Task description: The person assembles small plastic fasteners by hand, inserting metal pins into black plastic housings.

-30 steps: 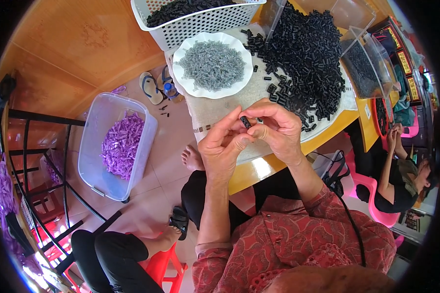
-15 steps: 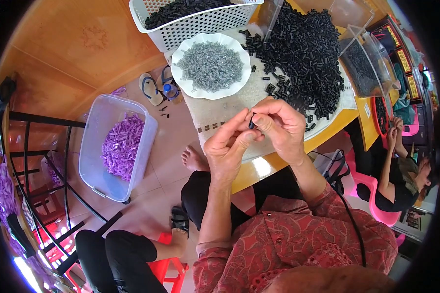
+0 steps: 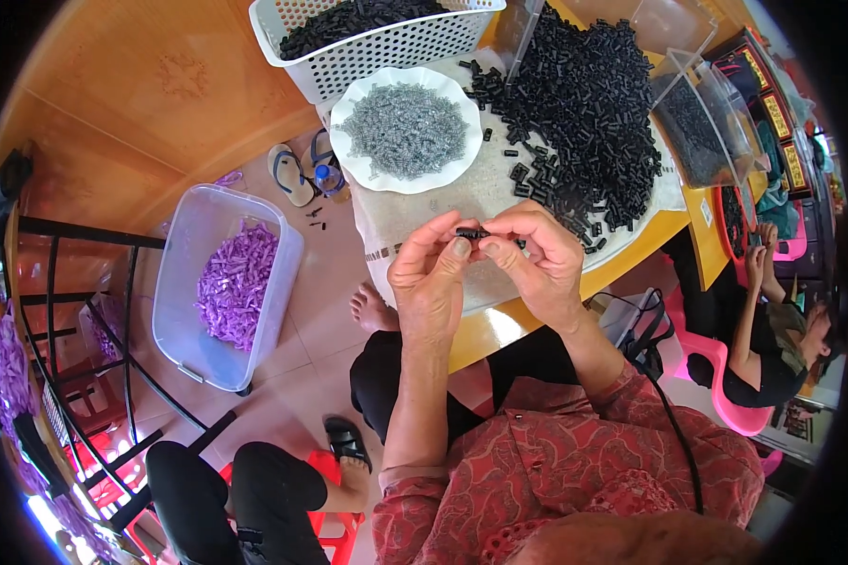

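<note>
A small black cylindrical part (image 3: 466, 233) is pinched between the thumb and fingers of my left hand (image 3: 428, 287). Against its right end my right hand (image 3: 545, 273) grips a small dark piece, mostly covered by the fingertips. Both hands meet over the near edge of the cloth-covered table. Just beyond them a large heap of black cylindrical parts (image 3: 594, 113) spreads over the pale cloth (image 3: 382, 221). Left of the heap stands a white scalloped plate (image 3: 473, 151) piled with tiny clear-grey pieces (image 3: 403, 132), too small to name.
A white perforated basket (image 3: 386, 66) of black parts stands at the back; a clear bin (image 3: 697, 132) sits right. On the floor, a translucent tub (image 3: 174, 311) holds purple pieces (image 3: 238, 287). Another person's legs (image 3: 273, 490) are lower left; another person (image 3: 773, 339) sits at right.
The black part has turned from upright to lying sideways between my fingers. My right hand has shifted slightly down. The seated person's sandalled foot at lower left has moved.
</note>
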`<move>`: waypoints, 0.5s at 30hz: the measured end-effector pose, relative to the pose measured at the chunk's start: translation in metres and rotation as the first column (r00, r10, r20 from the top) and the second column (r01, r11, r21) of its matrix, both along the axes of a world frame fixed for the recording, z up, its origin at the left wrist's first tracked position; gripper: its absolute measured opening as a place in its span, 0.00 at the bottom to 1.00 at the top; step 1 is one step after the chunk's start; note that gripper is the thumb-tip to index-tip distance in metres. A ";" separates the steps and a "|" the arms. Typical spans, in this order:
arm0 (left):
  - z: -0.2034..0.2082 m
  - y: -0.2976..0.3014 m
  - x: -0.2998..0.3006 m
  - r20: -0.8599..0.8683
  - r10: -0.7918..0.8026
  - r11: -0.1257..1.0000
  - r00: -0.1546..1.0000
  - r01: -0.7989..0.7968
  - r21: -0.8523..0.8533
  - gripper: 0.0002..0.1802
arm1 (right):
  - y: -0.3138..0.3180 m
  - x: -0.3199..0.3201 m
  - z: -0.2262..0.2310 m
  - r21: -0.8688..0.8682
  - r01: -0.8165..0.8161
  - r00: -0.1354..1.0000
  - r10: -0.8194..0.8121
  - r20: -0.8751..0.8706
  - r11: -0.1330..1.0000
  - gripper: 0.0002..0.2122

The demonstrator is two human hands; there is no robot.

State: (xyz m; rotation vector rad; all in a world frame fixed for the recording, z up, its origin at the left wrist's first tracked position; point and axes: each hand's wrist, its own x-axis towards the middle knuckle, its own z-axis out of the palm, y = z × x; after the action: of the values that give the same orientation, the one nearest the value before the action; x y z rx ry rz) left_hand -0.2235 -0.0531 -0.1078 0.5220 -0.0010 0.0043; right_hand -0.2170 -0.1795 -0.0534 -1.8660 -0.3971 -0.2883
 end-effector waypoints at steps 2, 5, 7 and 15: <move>0.001 0.000 0.000 -0.006 -0.011 1.000 1.000 0.011 -0.029 0.17 | 0.003 0.000 -0.002 0.073 0.049 0.997 -0.044 -0.067 0.996 0.06; -0.002 0.000 -0.001 -0.025 -0.037 0.994 0.999 0.034 -0.099 0.16 | 0.005 0.000 -0.002 0.098 0.032 0.996 -0.024 -0.083 0.995 0.06; -0.002 -0.001 -0.001 -0.037 -0.054 0.989 0.998 0.048 -0.139 0.16 | 0.007 -0.001 0.000 0.111 0.039 0.996 -0.029 -0.085 0.993 0.06; 0.003 0.001 -0.003 -0.032 0.008 0.999 0.999 -0.009 -0.048 0.13 | 0.015 -0.005 -0.005 0.200 0.031 0.989 0.000 -0.150 0.979 0.04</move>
State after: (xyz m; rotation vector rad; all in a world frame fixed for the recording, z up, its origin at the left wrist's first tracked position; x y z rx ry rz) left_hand -0.2269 -0.0525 -0.1048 0.4735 0.0326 0.0044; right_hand -0.2219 -0.1643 -0.0583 -1.6788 -0.2413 -0.1902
